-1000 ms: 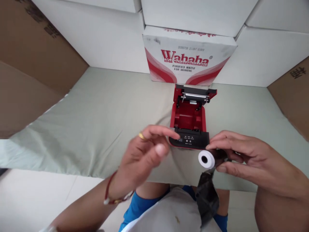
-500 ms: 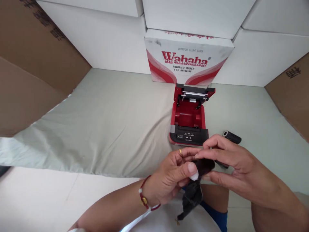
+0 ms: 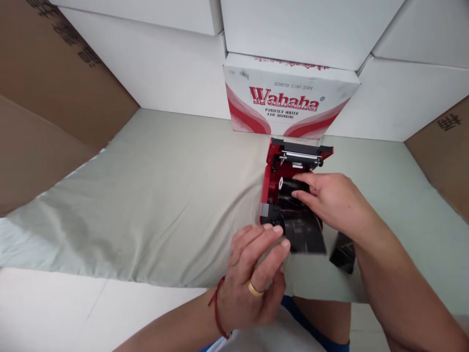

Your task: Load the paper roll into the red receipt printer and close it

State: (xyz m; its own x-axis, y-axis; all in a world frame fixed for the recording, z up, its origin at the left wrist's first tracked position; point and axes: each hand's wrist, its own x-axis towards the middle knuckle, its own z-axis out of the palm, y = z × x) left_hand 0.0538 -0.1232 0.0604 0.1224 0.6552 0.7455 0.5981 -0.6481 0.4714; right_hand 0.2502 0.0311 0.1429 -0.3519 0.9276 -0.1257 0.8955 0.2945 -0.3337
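Note:
A small red-and-black label printer [image 3: 264, 198] stands on the cloth with its lid [image 3: 300, 152] tipped back. Inside its bay lies a roll of black labels [image 3: 291, 188] with a white core end facing left. My right hand [image 3: 330, 200] grips the roll between thumb and fingers. From the roll, a black strip [image 3: 304, 232] hangs over the printer's front and hides its panel. My left hand [image 3: 256, 274] is beside the strip's left edge, fingers loosely bent and apart, holding nothing I can see.
A dark, shiny object [image 3: 343, 253] lies right of the strip, partly behind my right forearm. Behind the printer stands a Wahaha water carton [image 3: 289, 105] against white boxes [image 3: 164, 63]. Brown cartons [image 3: 44, 122] flank the cloth-covered surface [image 3: 164, 186].
The black roll has moved from my hands in front of the printer into its bay, held by my right hand. My left hand has let go; a flat strip now drapes forward.

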